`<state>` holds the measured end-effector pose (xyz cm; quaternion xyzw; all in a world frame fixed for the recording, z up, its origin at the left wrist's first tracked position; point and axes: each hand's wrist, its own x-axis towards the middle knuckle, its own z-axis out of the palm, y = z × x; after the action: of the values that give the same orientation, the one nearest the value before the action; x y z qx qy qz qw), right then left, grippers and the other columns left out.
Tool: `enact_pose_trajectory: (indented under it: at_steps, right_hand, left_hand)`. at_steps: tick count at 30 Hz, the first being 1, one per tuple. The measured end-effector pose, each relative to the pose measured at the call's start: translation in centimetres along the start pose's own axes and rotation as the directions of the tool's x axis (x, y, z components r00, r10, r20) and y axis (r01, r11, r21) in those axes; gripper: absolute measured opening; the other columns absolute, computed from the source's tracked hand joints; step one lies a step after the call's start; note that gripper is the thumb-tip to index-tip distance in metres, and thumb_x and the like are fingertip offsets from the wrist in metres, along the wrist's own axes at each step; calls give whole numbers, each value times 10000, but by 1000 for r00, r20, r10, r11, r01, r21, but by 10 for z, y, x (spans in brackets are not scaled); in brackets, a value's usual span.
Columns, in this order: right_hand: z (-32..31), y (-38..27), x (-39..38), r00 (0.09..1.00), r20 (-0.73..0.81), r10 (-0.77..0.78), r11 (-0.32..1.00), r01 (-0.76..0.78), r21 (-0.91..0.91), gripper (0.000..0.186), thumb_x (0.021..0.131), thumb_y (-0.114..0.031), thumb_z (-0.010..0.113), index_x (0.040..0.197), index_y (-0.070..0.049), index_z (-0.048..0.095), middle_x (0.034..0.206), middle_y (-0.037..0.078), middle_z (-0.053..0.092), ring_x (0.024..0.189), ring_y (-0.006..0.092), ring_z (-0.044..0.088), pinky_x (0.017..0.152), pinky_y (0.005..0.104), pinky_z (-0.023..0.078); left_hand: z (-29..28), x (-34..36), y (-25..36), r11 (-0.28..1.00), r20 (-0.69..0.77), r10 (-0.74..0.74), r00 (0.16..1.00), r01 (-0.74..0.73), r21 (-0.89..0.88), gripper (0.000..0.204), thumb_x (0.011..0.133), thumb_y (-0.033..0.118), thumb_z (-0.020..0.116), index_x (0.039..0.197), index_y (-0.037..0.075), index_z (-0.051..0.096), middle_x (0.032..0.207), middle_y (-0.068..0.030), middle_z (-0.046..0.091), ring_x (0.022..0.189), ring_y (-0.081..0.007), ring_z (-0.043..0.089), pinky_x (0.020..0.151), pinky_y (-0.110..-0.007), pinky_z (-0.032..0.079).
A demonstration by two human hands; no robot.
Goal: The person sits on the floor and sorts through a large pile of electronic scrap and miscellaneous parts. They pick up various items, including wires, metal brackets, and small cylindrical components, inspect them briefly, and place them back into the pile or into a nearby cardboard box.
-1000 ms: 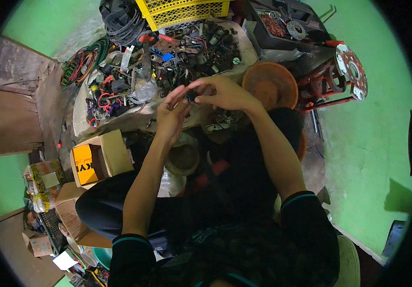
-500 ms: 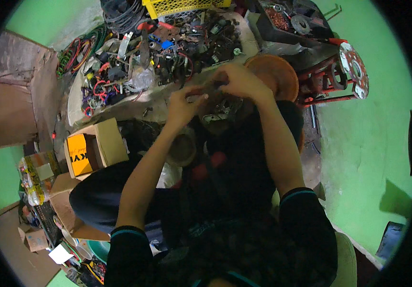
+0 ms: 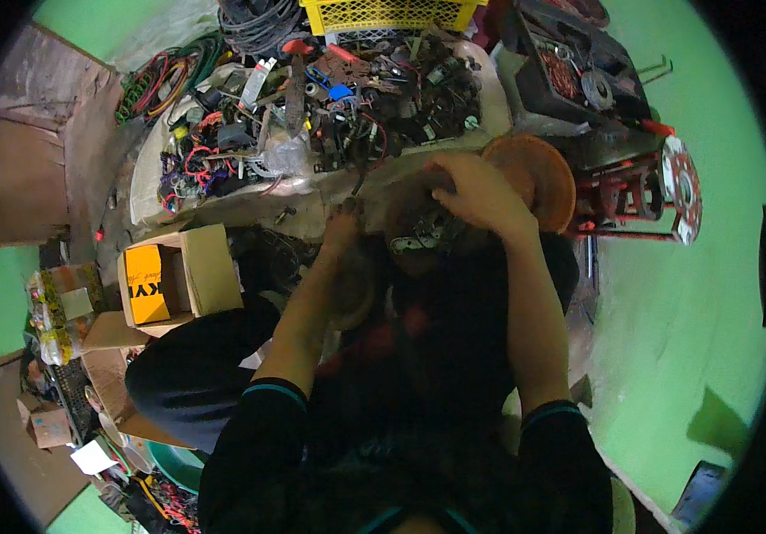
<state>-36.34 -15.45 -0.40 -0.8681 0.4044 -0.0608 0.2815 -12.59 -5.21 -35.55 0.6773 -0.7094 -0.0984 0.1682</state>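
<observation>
My left hand (image 3: pixel 342 228) is low at the near edge of the pale work surface, its fingers drawn together around something dark and blurred that I cannot make out. Farther right, my right hand (image 3: pixel 483 194) hangs over a dark round container (image 3: pixel 398 233), thumb apart from the curved fingers and no held thing visible. Inside the container lies a perforated metal part (image 3: pixel 414 242) among other dark pieces. The right hand partly covers an orange-brown round dish (image 3: pixel 556 182) beside it. Below my left hand, a dim round bowl (image 3: pixel 352 294) shows near my forearm.
A heap of wires and small parts (image 3: pixel 312 133) spreads across the table, with a yellow crate (image 3: pixel 392 15) behind. At right stand a black tray of parts (image 3: pixel 534 67) and a red metal frame (image 3: pixel 632 191). An open cardboard box (image 3: pixel 214 276) sits at left.
My hands, close together before, have moved apart. The left has dropped nearer to me; the right has shifted right and down over the container. The whole view has shifted slightly.
</observation>
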Motion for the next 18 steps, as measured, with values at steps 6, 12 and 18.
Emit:
enact_pose_trajectory:
  at_steps: [6,12,18]
  right_hand:
    - [-1,-2,5,999,-9,-41,999,41,-27,360,793,-120,669,1137,-48,592,1063,179,648,1033,366,604,898,439,479]
    - [12,-5,21,989,-33,-143,988,145,61,356,782,-107,672,1122,-39,592,1075,184,645,1046,370,597,905,443,472]
    - [15,-2,13,968,-87,-235,972,235,-10,417,782,-90,688,1181,-47,579,1095,154,644,970,325,627,849,401,502]
  left_hand:
    - [-2,0,15,981,381,-186,906,153,116,192,831,136,569,965,41,670,1230,-147,562,1048,-383,610,821,-462,545]
    - [-13,-31,-17,992,390,-123,912,100,80,166,828,104,557,908,15,672,988,-213,666,823,-382,686,746,-473,559]
    - [-62,-14,-12,847,251,-170,953,271,-457,290,752,79,692,1032,3,687,882,-213,702,838,-321,705,725,-407,558]
